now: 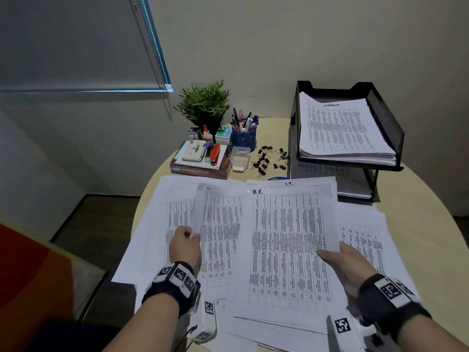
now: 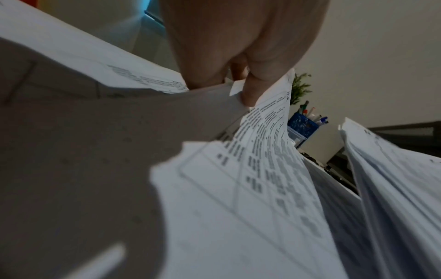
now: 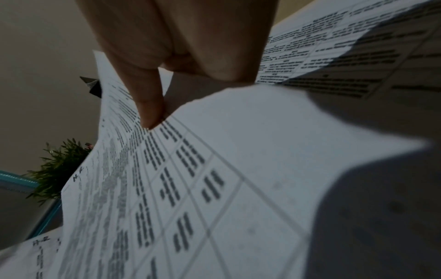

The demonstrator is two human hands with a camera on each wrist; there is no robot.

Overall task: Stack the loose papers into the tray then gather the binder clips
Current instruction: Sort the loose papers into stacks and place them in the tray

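Observation:
Printed loose papers (image 1: pixel 220 224) lie spread over the round table (image 1: pixel 426 199). My left hand (image 1: pixel 194 235) pinches the edge of one curled-up sheet (image 1: pixel 200 207); in the left wrist view the left hand (image 2: pixel 241 88) has thumb and fingers closed on that edge. My right hand (image 1: pixel 330 252) holds the right edge of a sheet marked "H.R." (image 1: pixel 286 245), lifted above the others. The right wrist view shows this right hand (image 3: pixel 157 113) with the thumb on top and fingers beneath. A black mesh tray (image 1: pixel 385 115) at the back right holds a paper stack. Several black binder clips (image 1: pixel 269 160) lie scattered left of the tray.
Behind the papers stand a potted plant (image 1: pixel 204 105), a blue pen cup (image 1: pixel 244 137), a small clear box (image 1: pixel 239 158) and a book (image 1: pixel 200 171) with a stapler on top. The tray's lower tier also holds papers. An orange seat (image 1: pixel 30 275) is at my left.

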